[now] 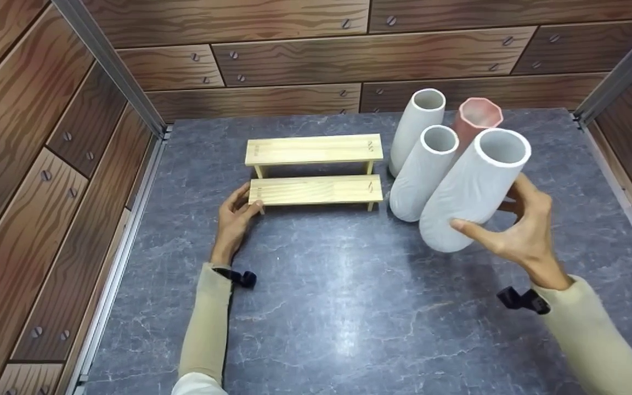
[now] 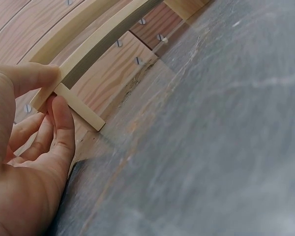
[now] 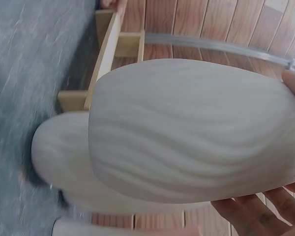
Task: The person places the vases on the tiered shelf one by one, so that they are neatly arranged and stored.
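"As the right hand grips the nearest white vase, right of the front wooden riser, what's hidden?"

"The coral vase's base. Left hand pinches the riser; marbled tabletop spreads in front."

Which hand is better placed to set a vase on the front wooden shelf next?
Right, I'd judge: the right hand grips a white, ridged, tapered vase, apparently raised off the grey marbled tabletop. The left hand pinches the left end of the front rectangular pale-wood shelf and holds no vase.
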`<state>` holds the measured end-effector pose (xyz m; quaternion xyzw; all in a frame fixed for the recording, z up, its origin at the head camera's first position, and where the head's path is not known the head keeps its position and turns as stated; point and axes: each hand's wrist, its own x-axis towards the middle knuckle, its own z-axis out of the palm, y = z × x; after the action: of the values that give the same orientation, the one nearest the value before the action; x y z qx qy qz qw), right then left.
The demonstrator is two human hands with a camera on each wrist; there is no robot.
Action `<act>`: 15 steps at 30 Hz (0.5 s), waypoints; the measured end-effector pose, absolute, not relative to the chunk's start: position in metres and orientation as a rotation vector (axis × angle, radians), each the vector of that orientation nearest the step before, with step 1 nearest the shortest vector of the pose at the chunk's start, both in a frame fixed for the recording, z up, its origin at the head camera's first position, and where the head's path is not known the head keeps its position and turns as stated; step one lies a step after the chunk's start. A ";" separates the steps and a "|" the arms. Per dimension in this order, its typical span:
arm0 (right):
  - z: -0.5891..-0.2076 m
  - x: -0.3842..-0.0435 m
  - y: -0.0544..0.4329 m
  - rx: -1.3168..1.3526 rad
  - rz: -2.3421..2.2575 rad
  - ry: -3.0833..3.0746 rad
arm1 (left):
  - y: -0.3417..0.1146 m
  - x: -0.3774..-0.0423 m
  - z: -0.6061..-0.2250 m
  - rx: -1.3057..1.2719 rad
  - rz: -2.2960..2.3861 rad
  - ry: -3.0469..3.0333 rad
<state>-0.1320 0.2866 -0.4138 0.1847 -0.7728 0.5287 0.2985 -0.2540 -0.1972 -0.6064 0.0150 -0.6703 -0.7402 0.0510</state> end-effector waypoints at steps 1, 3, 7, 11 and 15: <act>-0.413 -0.132 0.284 0.502 1.410 -2.055 | -0.197 -0.254 -0.607 0.042 -2.254 -2.038; -0.414 -0.132 0.279 0.522 1.416 -2.062 | -0.196 -0.254 -0.607 0.034 -2.261 -2.029; -0.425 -0.140 0.272 0.575 1.426 -2.068 | -0.196 -0.254 -0.607 0.013 -2.268 -2.020; -0.429 -0.148 0.259 0.617 1.436 -2.070 | -0.196 -0.254 -0.607 0.020 -2.267 -2.016; -0.422 -0.154 0.243 0.639 1.456 -2.077 | -0.196 -0.254 -0.607 0.032 -2.266 -2.016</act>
<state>-0.1539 0.2427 -0.4216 0.2359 -0.7667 0.5375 0.2599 -0.2545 -0.1960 -0.6073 0.0105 -0.6637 -0.7460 0.0541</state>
